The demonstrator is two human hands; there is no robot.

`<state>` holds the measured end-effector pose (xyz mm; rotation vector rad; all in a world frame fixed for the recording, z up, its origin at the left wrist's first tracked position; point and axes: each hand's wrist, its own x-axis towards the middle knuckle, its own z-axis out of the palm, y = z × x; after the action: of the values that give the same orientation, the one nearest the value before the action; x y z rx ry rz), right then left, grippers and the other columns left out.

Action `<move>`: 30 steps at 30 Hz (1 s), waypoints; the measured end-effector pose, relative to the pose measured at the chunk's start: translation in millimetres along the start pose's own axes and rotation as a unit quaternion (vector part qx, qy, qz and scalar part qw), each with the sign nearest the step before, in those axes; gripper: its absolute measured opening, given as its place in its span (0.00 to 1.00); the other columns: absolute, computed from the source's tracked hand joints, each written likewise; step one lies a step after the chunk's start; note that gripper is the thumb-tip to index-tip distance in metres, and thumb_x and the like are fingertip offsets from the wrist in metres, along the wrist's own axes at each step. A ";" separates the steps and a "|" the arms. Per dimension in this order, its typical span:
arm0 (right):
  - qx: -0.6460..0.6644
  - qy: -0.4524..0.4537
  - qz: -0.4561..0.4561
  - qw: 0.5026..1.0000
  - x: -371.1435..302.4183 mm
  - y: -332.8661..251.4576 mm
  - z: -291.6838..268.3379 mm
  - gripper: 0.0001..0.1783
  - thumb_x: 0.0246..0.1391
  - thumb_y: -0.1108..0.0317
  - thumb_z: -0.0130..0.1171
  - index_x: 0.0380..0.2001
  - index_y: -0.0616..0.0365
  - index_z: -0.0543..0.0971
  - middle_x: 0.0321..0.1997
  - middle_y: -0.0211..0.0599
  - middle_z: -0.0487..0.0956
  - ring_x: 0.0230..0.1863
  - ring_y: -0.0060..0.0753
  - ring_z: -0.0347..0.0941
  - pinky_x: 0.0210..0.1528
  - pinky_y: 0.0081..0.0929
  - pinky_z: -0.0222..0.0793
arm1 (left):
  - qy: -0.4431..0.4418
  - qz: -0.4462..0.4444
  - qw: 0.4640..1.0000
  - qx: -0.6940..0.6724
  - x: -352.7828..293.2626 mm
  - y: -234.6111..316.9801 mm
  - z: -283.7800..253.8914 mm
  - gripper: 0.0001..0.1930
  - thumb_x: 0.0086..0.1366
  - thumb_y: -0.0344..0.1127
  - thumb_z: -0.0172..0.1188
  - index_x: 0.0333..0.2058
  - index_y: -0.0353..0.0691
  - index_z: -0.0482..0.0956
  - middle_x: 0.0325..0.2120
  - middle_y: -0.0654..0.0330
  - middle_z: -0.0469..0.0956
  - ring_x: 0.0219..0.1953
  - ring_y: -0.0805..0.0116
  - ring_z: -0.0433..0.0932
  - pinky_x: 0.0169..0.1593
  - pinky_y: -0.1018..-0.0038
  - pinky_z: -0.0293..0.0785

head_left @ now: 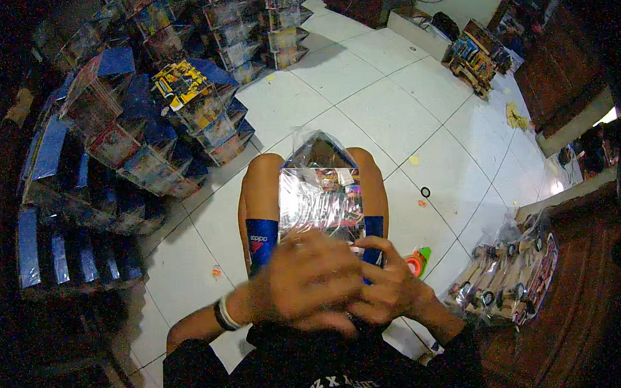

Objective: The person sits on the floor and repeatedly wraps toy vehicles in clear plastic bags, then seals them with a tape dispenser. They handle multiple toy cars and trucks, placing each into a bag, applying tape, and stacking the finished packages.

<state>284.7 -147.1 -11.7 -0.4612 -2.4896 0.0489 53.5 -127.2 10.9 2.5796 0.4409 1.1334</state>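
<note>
A box wrapped in shiny clear plastic [321, 200] lies across my lap between my thighs. It has a printed front panel and a dark, blue-edged pointed far end. My left hand [307, 277], smeared by motion, is over the near end of the box and hides part of it. Beside it, my right hand [383, 281] has its fingers bent round the near right edge of the wrap. The two hands overlap, so what lies beneath them is hidden. To the right of my right hand, an orange and green tape roll [417, 262] rests on the floor.
Stacks of plastic-wrapped boxes with blue sides [125, 143] rise at the left, a yellow printed piece [181, 84] on top. Bagged wooden toy vehicles [508, 275] lie at the right. More wooden toys [474, 58] stand far right. A small black ring [425, 192] is on the tiles.
</note>
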 end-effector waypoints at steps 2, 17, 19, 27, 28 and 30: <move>-0.071 -0.005 -0.032 0.997 0.8 5.4 -14.2 0.18 0.55 0.44 0.63 0.35 0.45 0.86 0.49 0.26 0.85 0.51 0.33 0.81 0.56 0.49 0.72 | -0.039 -0.136 0.990 -0.009 1.7 -36.1 -17.0 0.22 0.63 0.40 0.66 0.56 0.47 0.82 0.57 0.54 0.79 0.60 0.51 0.76 0.64 0.48 0.63; 0.137 -0.148 0.176 0.964 83.6 165.8 25.5 0.25 0.66 0.41 0.54 0.36 0.50 0.86 0.40 0.40 0.85 0.47 0.50 0.80 0.46 0.47 0.76 | 0.073 -0.166 0.983 -0.031 -35.3 -71.2 4.4 0.17 0.74 0.43 0.48 0.56 0.43 0.69 0.60 0.51 0.73 0.62 0.54 0.70 0.68 0.56 0.53; 0.179 -0.119 0.165 0.963 85.1 164.3 23.0 0.24 0.66 0.41 0.55 0.36 0.49 0.86 0.40 0.39 0.84 0.46 0.50 0.80 0.45 0.47 0.76 | 0.015 -0.128 0.987 0.091 -27.2 -73.1 -9.5 0.24 0.75 0.47 0.45 0.62 0.44 0.74 0.65 0.54 0.72 0.60 0.58 0.71 0.65 0.57 0.57; 0.166 0.152 0.235 0.945 26.8 154.4 20.6 0.16 0.68 0.59 0.55 0.35 0.60 0.82 0.36 0.41 0.83 0.38 0.42 0.81 0.44 0.37 0.76 | -0.050 -0.107 0.992 0.050 -4.2 -119.1 -28.8 0.25 0.74 0.47 0.40 0.55 0.52 0.85 0.56 0.68 0.83 0.52 0.58 0.74 0.65 0.59 0.54; 0.189 0.210 0.311 0.908 -2.8 159.6 23.7 0.15 0.69 0.62 0.54 0.34 0.62 0.82 0.35 0.39 0.83 0.39 0.38 0.81 0.45 0.36 0.77 | -0.043 -0.123 0.991 0.009 -3.6 -123.3 -28.9 0.25 0.75 0.47 0.38 0.54 0.53 0.86 0.56 0.69 0.83 0.50 0.58 0.74 0.65 0.59 0.54; 0.186 0.285 0.448 0.827 -88.4 174.7 35.7 0.13 0.68 0.66 0.54 0.34 0.65 0.81 0.33 0.36 0.83 0.40 0.32 0.81 0.46 0.35 0.78 | -0.061 -0.097 0.993 0.038 -2.6 -128.4 -30.2 0.25 0.75 0.46 0.37 0.54 0.54 0.86 0.56 0.69 0.83 0.52 0.58 0.74 0.65 0.60 0.54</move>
<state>386.6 -10.5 -114.3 -1.2202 -1.4470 0.6539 8.7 -7.0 -19.9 2.5844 0.6998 0.9045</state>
